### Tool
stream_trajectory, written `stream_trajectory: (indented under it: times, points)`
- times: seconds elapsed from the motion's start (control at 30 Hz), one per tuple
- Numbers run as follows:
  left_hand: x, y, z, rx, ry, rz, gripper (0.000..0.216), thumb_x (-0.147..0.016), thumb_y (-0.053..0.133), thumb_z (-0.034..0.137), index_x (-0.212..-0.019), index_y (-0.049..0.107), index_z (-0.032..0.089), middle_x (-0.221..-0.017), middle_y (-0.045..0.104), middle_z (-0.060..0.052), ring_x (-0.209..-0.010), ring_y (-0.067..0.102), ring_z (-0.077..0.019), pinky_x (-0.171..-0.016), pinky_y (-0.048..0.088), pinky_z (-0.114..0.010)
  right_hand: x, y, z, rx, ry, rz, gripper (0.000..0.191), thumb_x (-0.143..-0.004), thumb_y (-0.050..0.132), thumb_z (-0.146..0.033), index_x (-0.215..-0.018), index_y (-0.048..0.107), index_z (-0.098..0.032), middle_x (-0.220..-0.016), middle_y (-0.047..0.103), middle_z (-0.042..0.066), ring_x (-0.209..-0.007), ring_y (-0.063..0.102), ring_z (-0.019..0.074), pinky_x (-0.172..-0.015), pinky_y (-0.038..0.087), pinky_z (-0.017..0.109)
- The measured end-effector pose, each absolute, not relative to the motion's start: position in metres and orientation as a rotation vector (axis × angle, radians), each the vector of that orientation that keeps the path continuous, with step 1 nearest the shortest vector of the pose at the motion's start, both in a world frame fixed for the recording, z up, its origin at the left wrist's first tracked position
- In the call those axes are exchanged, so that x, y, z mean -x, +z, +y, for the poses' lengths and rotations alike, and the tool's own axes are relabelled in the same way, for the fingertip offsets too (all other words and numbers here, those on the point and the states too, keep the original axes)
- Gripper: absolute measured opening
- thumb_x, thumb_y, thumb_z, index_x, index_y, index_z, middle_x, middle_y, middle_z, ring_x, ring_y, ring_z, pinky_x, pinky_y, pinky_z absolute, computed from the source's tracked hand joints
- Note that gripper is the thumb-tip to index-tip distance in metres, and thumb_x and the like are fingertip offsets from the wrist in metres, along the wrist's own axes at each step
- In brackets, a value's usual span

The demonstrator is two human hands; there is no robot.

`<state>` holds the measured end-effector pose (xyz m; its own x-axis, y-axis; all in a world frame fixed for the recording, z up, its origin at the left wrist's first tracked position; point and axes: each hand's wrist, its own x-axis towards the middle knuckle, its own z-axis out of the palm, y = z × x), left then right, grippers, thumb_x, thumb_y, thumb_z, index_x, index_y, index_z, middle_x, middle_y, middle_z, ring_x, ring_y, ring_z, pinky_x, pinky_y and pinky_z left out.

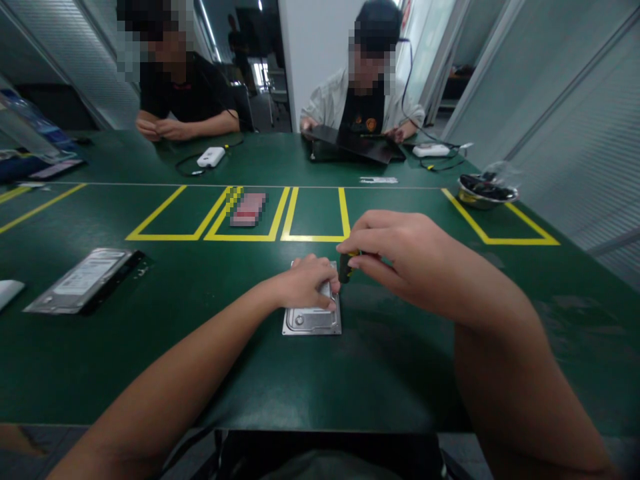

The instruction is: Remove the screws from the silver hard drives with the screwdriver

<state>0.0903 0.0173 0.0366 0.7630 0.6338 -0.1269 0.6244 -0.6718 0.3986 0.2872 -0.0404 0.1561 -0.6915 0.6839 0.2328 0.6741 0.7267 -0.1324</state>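
Observation:
A silver hard drive (313, 323) lies flat on the green table in front of me. Across its far half rests my left hand (307, 283), fingers curled over the drive's right edge and gripping it. My right hand (400, 250) pinches the short black-and-yellow handle of a screwdriver (345, 267), held upright beside the drive's right side. The screwdriver's tip is hard to make out, and my left hand covers much of the drive's label.
Left of me lie another hard drive (83, 280) and a white object (9, 292). Yellow tape (313, 238) marks rectangles ahead, one with a pinkish blurred item (249, 209). A metal bowl (487, 193) of dark parts stands right. Two people sit opposite, one handling a black panel (355, 143).

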Motion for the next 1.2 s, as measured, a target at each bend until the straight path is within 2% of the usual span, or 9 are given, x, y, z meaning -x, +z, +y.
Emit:
stream_trajectory:
  times: [0.27,0.37,0.5,0.63,0.93,1.2]
  points:
    - [-0.089,0.037,0.018,-2.542,0.014,0.941,0.028,-0.076,0.07,0.042,-0.097,0.067,0.024,-0.101,0.059,-0.004,-0.101,0.049,-0.0282,-0.083,0.037,-0.038,-0.286,0.155,-0.039,1.032,0.069,-2.632,0.021,-0.092,0.05,-0.016,-0.096,0.07,-0.014,-0.094,0.065,0.008,-0.085,0.056,0.017,-0.075,0.04,0.029]
    - [-0.09,0.039,0.018,-2.521,0.017,0.948,0.027,-0.076,0.07,0.041,-0.098,0.067,0.024,-0.105,0.059,-0.004,-0.103,0.048,-0.0289,-0.085,0.037,-0.039,-0.287,0.154,-0.037,1.012,0.104,-2.623,0.022,-0.091,0.049,-0.014,-0.1,0.069,-0.014,-0.097,0.066,0.007,-0.088,0.057,0.017,-0.078,0.041,0.029]
    - [-0.09,0.041,0.018,-2.497,-0.008,0.94,0.03,-0.076,0.069,0.041,-0.101,0.067,0.023,-0.111,0.058,-0.005,-0.105,0.047,-0.029,-0.089,0.036,-0.041,-0.289,0.151,-0.034,0.962,0.126,-2.626,0.023,-0.092,0.048,-0.014,-0.094,0.07,-0.014,-0.098,0.067,0.007,-0.089,0.058,0.0167,-0.079,0.041,0.028]
    - [-0.091,0.042,0.018,-2.477,-0.028,0.956,0.031,-0.076,0.069,0.042,-0.101,0.066,0.023,-0.108,0.057,-0.006,-0.106,0.046,-0.0291,-0.088,0.035,-0.04,-0.289,0.149,-0.032,0.949,0.119,-2.614,0.021,-0.09,0.05,-0.014,-0.1,0.069,-0.015,-0.098,0.066,0.006,-0.09,0.058,0.0168,-0.08,0.04,0.028]
    - [-0.092,0.042,0.018,-2.453,-0.065,0.986,0.032,-0.075,0.07,0.045,-0.101,0.067,0.026,-0.109,0.054,-0.006,-0.108,0.045,-0.0295,-0.087,0.035,-0.041,-0.286,0.144,-0.03,1.132,-0.014,-2.565,0.011,-0.088,0.059,-0.024,-0.086,0.062,-0.014,-0.084,0.059,0.005,-0.074,0.048,0.0146,-0.067,0.031,0.027]
    - [-0.092,0.043,0.018,-2.447,-0.073,0.994,0.033,-0.075,0.07,0.045,-0.101,0.066,0.025,-0.113,0.053,-0.006,-0.112,0.044,-0.0307,-0.088,0.036,-0.043,-0.285,0.142,-0.029,1.173,-0.056,-2.52,0.014,-0.089,0.06,-0.028,-0.085,0.06,-0.015,-0.084,0.059,0.004,-0.071,0.047,0.0135,-0.067,0.03,0.027]
